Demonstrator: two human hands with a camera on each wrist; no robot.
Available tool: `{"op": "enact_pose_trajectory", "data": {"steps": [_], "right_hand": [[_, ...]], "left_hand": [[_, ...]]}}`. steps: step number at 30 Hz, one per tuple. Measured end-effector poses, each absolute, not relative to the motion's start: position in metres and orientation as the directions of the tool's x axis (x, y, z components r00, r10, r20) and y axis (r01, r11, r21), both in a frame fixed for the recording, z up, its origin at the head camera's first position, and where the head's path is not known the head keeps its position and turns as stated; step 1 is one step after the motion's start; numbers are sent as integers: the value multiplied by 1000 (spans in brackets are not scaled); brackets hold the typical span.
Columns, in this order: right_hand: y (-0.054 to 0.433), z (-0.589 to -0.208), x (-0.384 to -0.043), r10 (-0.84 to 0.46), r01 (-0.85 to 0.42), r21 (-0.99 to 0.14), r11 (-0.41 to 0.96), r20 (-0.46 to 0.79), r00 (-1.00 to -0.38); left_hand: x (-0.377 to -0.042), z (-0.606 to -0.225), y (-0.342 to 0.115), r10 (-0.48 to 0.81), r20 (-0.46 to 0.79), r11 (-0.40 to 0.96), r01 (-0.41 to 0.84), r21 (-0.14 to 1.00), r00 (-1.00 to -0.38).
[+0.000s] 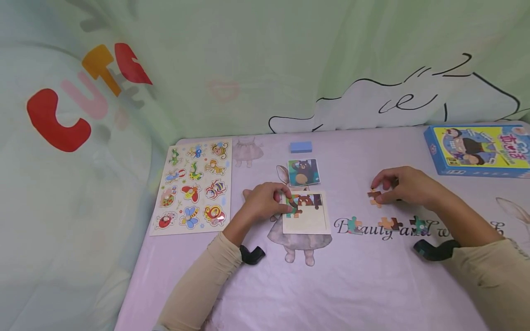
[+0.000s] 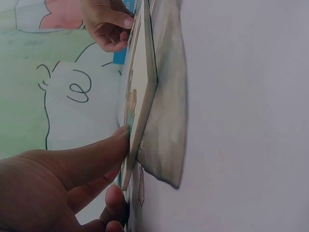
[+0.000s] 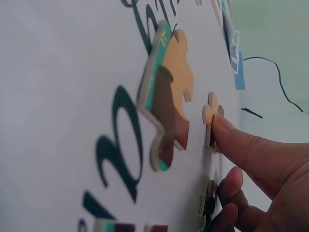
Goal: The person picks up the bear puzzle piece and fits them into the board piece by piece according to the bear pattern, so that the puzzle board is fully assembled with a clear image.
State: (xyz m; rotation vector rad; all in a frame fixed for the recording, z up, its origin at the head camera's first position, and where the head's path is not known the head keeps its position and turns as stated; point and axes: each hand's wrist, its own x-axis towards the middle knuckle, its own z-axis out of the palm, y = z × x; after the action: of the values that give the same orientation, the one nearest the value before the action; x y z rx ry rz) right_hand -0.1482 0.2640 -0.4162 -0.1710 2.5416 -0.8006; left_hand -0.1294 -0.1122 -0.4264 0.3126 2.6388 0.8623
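Note:
My left hand (image 1: 265, 200) is at the left side of a pale square puzzle board (image 1: 306, 225), its thumb and curled fingers gripping near that edge. Several bear-picture pieces lie along the board's top and left; in the left wrist view, the thumb (image 2: 108, 147) rests over a teal part. Off to the right, my right hand (image 1: 407, 186) pinches a brown and orange puzzle piece (image 1: 374, 197) between thumb and finger. That piece (image 3: 210, 116) stands tilted in the right wrist view. Loose puzzle pieces (image 1: 390, 224) lie on the cloth closer to me.
A bear picture card (image 1: 304, 172) lies just behind the board, with a blue block (image 1: 301, 147) behind it. To the left is an insect peg board (image 1: 194, 231). A blue and yellow box (image 1: 480, 151) sits at the back right, before a hanging green curtain (image 1: 248, 55).

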Motion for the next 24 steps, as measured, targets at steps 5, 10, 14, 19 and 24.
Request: {"op": "enact_pose_trajectory", "data": {"steps": [5,10,14,19,24], "right_hand": [[264,-415,-147,-258,19,-580,814,-391,-883],[265,-414,-146,-257,23,-584,811,-392,-883],[265,-413,-144,-261,15,-591,806,-379,-888],[265,-412,-142,-278,2,-611,792,-363,-890],[265,-411,-142,-283,6,-629,777,-359,-889]], "left_hand": [[-129,-426,-112,312,-249,788,104,607,-917],[-128,-426,-112,307,-251,790,99,605,-918],[-129,-425,-112,310,-252,792,102,602,-917],[-129,-426,-112,309,-253,795,103,598,-917],[-128,-425,-112,311,-252,792,103,601,-917]]}}
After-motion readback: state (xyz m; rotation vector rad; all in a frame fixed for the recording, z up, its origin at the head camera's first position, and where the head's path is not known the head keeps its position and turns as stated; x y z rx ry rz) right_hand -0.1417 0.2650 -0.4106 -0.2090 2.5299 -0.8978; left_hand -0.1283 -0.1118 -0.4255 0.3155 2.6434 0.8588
